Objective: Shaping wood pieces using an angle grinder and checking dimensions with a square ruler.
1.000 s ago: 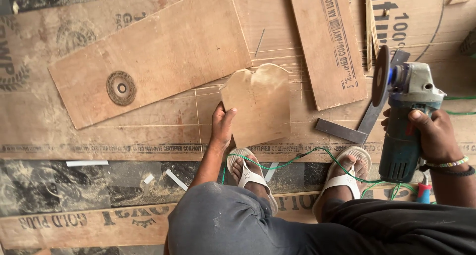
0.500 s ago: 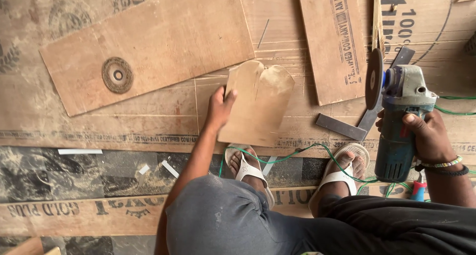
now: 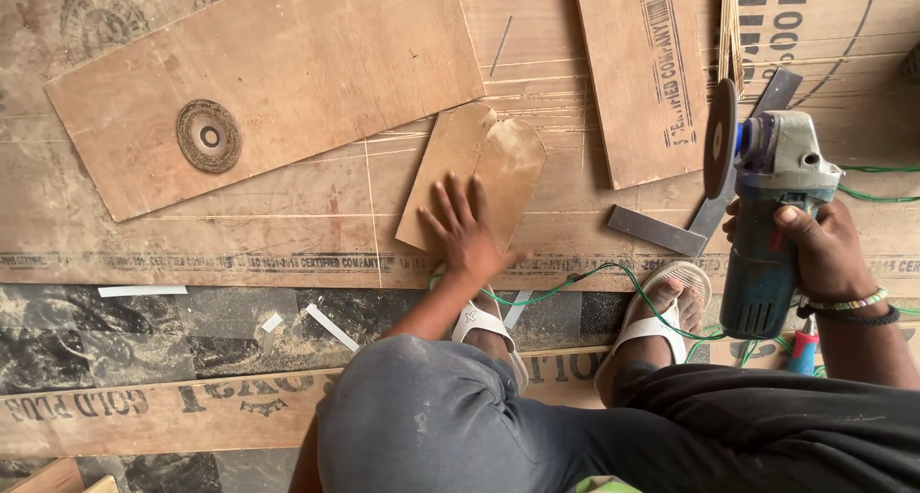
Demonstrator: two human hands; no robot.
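Observation:
My left hand (image 3: 465, 229) lies flat with fingers spread on two small rounded-top plywood pieces (image 3: 474, 167) that overlap on the big plywood sheet (image 3: 287, 234). My right hand (image 3: 815, 249) grips the body of a blue-grey angle grinder (image 3: 771, 206), held upright off the floor at the right. Its dark cutting disc (image 3: 720, 138) faces left, well clear of the small pieces. A metal try square (image 3: 690, 220) lies on the sheet just left of the grinder.
A large plywood offcut (image 3: 287, 71) at upper left carries a worn grinding disc (image 3: 208, 136). Another board (image 3: 644, 71) lies upper middle. A green cable (image 3: 594, 277) runs past my sandalled feet (image 3: 661, 311). Dark tiled floor (image 3: 144, 335) shows below the sheet.
My left hand slid from the lower left edge of the small pieces onto their middle and flattened. The grinder stayed in my right hand, roughly in place.

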